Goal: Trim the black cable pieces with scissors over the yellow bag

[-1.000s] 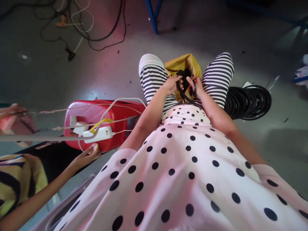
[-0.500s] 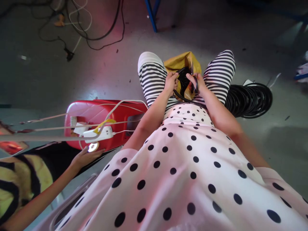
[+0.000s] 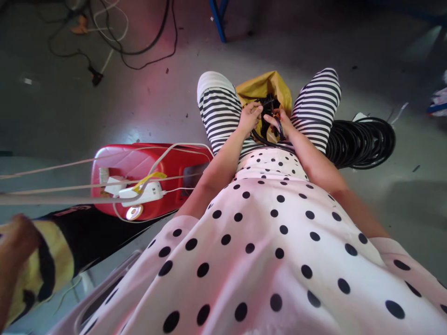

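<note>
No text can be read; the markings (image 3: 74, 210) on the co-worker's black trousers (image 3: 94, 235) are too blurred.

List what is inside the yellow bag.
Black pieces lie in the yellow bag, too jumbled to identify; they, the left hand and the right hand hide its bottom.

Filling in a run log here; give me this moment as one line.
left hand: black cable | right hand: scissors | yellow bag: open, beneath hands | white power strip: on red stool
</note>
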Available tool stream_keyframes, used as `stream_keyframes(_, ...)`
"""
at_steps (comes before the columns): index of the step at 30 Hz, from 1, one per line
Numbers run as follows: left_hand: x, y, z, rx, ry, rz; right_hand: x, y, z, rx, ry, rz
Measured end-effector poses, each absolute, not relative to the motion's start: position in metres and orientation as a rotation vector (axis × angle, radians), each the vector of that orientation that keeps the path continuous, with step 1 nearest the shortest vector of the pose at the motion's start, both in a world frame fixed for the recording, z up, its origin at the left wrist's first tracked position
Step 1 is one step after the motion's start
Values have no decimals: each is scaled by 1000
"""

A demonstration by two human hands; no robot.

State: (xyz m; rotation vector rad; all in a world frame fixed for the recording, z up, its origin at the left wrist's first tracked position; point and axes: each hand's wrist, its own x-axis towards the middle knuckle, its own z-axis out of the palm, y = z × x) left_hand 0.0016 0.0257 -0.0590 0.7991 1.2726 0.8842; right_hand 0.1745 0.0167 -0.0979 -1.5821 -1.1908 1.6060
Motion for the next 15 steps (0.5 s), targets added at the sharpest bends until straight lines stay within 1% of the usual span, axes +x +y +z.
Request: stream_keyframes(15,1,26,-65,826,1275,863,175,15,-91,-1599,-1215,1600)
